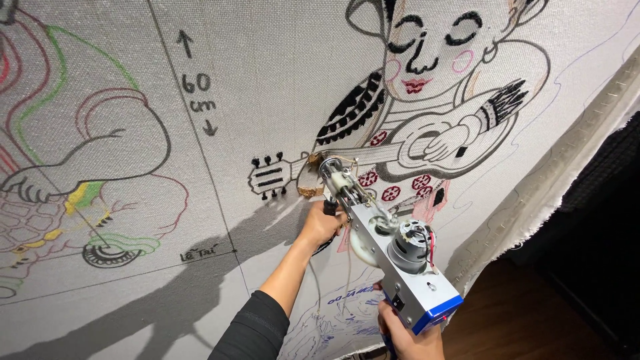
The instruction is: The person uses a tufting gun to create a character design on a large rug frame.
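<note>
— Below the drawn guitar on the stretched cloth, what are the hands doing?

— The left hand is clenched round a dark front handle of the tufting gun, just under the guitar's neck. The right hand grips the blue rear handle at the gun's low end, fingers wrapped round it, well below and right of the guitar. A dark sleeve covers the left forearm up from the elbow.

— And the gun itself?

— Its long axis runs on a slant, from the right hand at lower right up to the upper left. The needle end points at the cloth and meets it just beside the guitar's neck, where a patch of tan yarn sits. The motor and a pale gear wheel face the camera, midway along the body.

— How much room is there around it?

— Left of the guitar the cloth is mostly bare weave, with an arrow mark and a pencilled line, then another coloured figure far left. Above the guitar is the drawn figure playing it, partly filled with black and red yarn. Right of the guitar the cloth ends at a frayed edge over a frame strip, running on a slant; past it lie a dark space and a brown wooden floor.
</note>
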